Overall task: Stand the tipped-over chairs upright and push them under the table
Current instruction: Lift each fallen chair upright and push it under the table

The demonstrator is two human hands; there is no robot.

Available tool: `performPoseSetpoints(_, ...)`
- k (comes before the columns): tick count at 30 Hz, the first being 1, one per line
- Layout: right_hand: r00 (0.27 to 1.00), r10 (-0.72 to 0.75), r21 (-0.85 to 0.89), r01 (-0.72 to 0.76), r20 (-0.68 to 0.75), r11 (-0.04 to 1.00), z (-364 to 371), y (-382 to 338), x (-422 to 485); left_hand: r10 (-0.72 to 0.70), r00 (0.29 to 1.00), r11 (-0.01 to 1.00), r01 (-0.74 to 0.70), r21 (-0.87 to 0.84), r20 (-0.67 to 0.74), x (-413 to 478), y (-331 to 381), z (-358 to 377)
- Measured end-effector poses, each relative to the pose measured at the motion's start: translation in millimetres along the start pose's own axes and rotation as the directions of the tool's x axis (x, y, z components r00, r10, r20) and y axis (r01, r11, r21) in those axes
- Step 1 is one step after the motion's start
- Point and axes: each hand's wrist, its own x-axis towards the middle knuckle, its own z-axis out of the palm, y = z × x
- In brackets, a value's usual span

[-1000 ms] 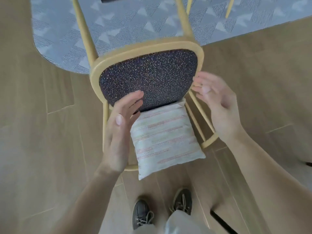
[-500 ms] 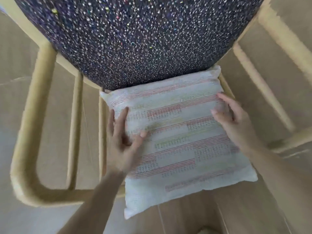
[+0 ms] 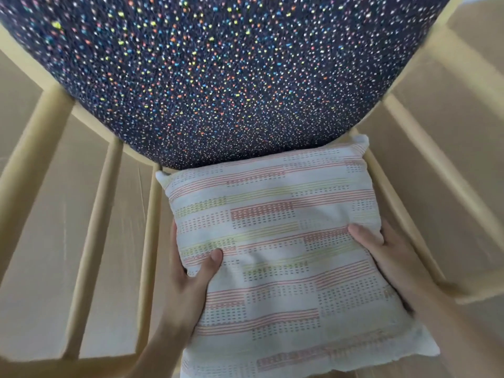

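1. The chair (image 3: 218,77) is lying tipped on its back on the wood floor (image 3: 41,214). Its dark speckled seat pad is filling the top of the view, and the yellow backrest spindles (image 3: 90,241) are running flat along the floor toward the camera.
2. A striped cushion (image 3: 286,255) is resting on the backrest spindles, with its top edge butting against the rear edge of the seat.
3. The left hand (image 3: 188,279) is gripping the cushion's left edge. The thumb is pressing into the top face and the other fingers are wrapping underneath, out of sight.
4. The right hand (image 3: 381,249) is mirroring that on the right edge, thumb on top and fingers tucked under or behind. The fabric is puckering at both thumbs, so both grips are looking firm.
5. My read on the two-sided pinch: the cushion is loose and soft, and holding both edges is keeping it from folding or sliding.
6. Likely reason for handling it at all: it is sitting on the part of the frame that needs grabbing, and it would slip off when the chair is tilted up.
7. Task status, as a judgement: the chair is not yet being stood up, and no table is showing in this view. Pushing it under is pending.
8. Risk: the cushion snagging between the spindles.
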Motion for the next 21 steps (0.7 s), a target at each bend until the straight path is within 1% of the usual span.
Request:
performPoseSetpoints(3, 1.0, -0.012, -0.029, 0.011, -0.026, 1.0, -9, -62, -50, -0.054, 0.998, 0.998, 0.054, 0.012, -0.018, -31, 67, -7)
performPoseSetpoints(6, 1.0, -0.024, -0.073, 0.022, -0.015, 0.997, -22, -140, -96, -0.091, 0.995, 0.994, 0.092, 0.054, -0.031, -56, 146, -10)
performPoseSetpoints(8, 1.0, 0.002, -0.121, 0.0, 0.023, 0.993, -32, -199, -120, -0.1, 0.994, 0.993, 0.103, 0.066, -0.041, -66, 203, -13)
performPoseSetpoints(11, 0.997, 0.057, -0.169, -0.046, 0.06, 0.985, -46, -279, -140, -0.162, 0.986, 0.985, 0.164, 0.057, -0.035, -70, 283, -15)
performPoseSetpoints(14, 0.989, 0.109, -0.209, -0.087, 0.098, 0.974, -55, -357, -138, -0.202, 0.978, 0.975, 0.207, 0.087, -0.055, -53, 363, -9)
performPoseSetpoints(18, 0.968, 0.189, -0.187, -0.158, 0.164, 0.97, -60, -444, -106, -0.298, 0.949, 0.937, 0.311, 0.161, -0.102, -6, 452, 0)
performPoseSetpoints(20, 0.942, 0.276, -0.187, -0.241, 0.19, 0.952, -60, -482, -88, -0.364, 0.924, 0.903, 0.38, 0.2, -0.114, 22, 488, 4)
performPoseSetpoints(21, 0.93, 0.301, -0.202, -0.26, 0.211, 0.944, -60, -502, -76, -0.392, 0.912, 0.89, 0.409, 0.2, -0.119, 37, 504, 4)
